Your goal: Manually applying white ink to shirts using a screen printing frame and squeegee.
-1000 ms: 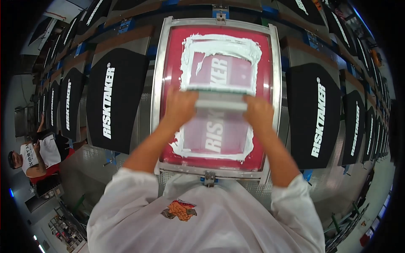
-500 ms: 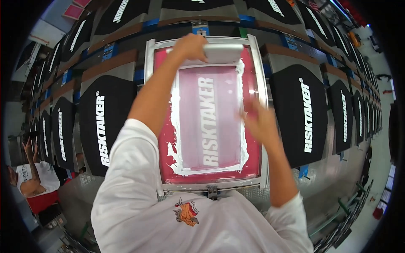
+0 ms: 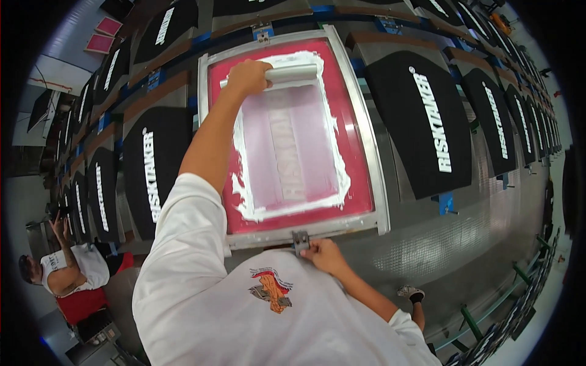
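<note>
My left hand (image 3: 249, 76) is wrapped round a silver squeegee (image 3: 296, 74), which lies across the far end of a screen-printing frame (image 3: 359, 125). Thick white ink (image 3: 342, 180) rims the pale mesh window (image 3: 314, 134), where faint lettering shows through. Red coating (image 3: 357, 158) surrounds the ink inside the metal frame. At the near edge, my right hand (image 3: 326, 255) has its fingers closed on a small dark metal clamp (image 3: 300, 240) at the middle of the frame, close to my white shirt.
Rows of boards carry black fabric pieces (image 3: 408, 134) (image 3: 149, 201) with white lettering, on both sides and behind. Blue brackets (image 3: 446, 204) jut out under them. Another person (image 3: 85, 268) is at the far left. A shoe (image 3: 410, 291) shows at lower right on the floor.
My right hand has come down from the screen's right side to the clamp at the near edge. The left hand stays on the squeegee at the far end. The whole view has tilted.
</note>
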`<state>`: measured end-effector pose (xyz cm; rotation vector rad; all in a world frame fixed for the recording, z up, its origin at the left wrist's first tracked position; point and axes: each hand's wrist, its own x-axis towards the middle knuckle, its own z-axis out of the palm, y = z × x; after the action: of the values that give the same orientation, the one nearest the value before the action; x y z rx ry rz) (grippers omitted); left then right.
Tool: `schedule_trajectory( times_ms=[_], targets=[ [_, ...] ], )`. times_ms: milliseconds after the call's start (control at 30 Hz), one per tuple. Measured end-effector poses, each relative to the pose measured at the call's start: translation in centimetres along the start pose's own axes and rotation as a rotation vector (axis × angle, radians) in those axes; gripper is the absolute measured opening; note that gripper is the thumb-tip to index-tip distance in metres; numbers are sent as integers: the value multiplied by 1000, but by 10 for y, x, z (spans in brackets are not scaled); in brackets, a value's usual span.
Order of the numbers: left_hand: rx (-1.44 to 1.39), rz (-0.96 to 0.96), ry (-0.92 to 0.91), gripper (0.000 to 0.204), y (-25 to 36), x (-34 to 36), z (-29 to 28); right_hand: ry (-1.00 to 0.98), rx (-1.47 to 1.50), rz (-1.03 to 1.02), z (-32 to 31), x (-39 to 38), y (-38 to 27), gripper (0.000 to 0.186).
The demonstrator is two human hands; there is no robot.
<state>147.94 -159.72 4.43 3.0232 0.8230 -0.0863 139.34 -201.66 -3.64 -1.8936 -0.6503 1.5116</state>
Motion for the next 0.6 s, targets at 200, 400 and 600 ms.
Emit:
schedule_trajectory(
  times_ms=[200, 400, 600],
  targets=[
    [-137, 49, 129, 27, 109, -200, 48, 45, 14, -56, -1, 5, 6, 28],
    [-153, -28, 174, 24, 162, -286, 30, 52, -92, -146, 0, 0, 3, 32],
    [-364, -339, -13, 47, 64, -216, -4, -7, -184, -285, -29, -16, -4, 34]
  ],
)
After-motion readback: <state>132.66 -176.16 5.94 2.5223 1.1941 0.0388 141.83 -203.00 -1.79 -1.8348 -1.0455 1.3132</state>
